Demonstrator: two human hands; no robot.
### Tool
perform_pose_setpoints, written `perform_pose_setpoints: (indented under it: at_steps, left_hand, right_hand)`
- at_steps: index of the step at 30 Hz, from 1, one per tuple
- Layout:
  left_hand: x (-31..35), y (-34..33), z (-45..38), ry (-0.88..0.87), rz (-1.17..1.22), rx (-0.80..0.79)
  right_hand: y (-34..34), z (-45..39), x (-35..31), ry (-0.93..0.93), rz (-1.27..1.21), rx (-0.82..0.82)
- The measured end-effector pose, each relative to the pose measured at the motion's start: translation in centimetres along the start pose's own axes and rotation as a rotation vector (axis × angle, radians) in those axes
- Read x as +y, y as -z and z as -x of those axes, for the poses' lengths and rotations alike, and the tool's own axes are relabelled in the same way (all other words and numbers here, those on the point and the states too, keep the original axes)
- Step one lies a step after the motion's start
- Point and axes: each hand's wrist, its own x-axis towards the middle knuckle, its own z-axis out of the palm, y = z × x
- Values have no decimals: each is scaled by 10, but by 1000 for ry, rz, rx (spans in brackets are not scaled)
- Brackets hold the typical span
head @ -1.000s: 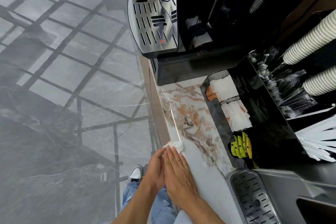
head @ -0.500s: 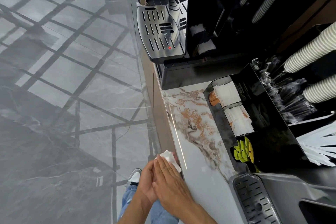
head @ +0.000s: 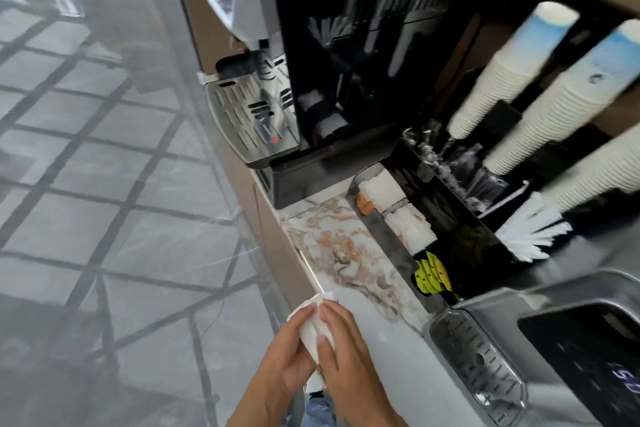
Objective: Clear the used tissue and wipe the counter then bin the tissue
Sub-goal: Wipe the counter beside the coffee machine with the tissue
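A white crumpled tissue (head: pixel 313 322) is held between both hands at the front edge of the marble counter (head: pixel 349 253). My left hand (head: pixel 287 360) cups it from the left and below. My right hand (head: pixel 341 354) presses on it from the right, fingers laid along the tissue. The tissue's top corner sticks out above the fingertips, just over the counter's edge. The hands are off the counter surface, beside its rim. No bin shows in view.
A black coffee machine (head: pixel 346 62) with a metal drip tray (head: pixel 249 121) stands at the far end. A black organiser (head: pixel 384 236) holds napkins, sachets and stirrers, with stacked paper cups (head: pixel 540 114) behind. Another machine's drip tray (head: pixel 478 357) lies at the near right. Grey tiled floor is left.
The hands lifted the tissue off the counter's edge and now hold it between them, more bunched up. The camera has tilted up, showing more of the machine and cups.
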Motion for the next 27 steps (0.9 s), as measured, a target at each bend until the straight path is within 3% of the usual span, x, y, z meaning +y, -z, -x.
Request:
perform_pose_setpoints:
  at_steps: [5, 10, 14, 22, 27]
  left_hand:
    - [0, -33, 12, 126, -176, -110]
    - [-29, -61, 20, 252, -390, -140]
    - [-58, -82, 22, 383, -568, -277]
    - [-136, -114, 22, 585, -823, -378]
    - [-189, -138, 27, 716, -855, -425]
  right_hand:
    - [31, 16, -2, -216, -169, 326]
    - [64, 49, 6, -432, -566, 477]
    - [88, 84, 13, -536, -850, 568]
    - [134, 158, 33, -556, -1138, 693]
    - [164, 201, 45, -446, -1179, 739]
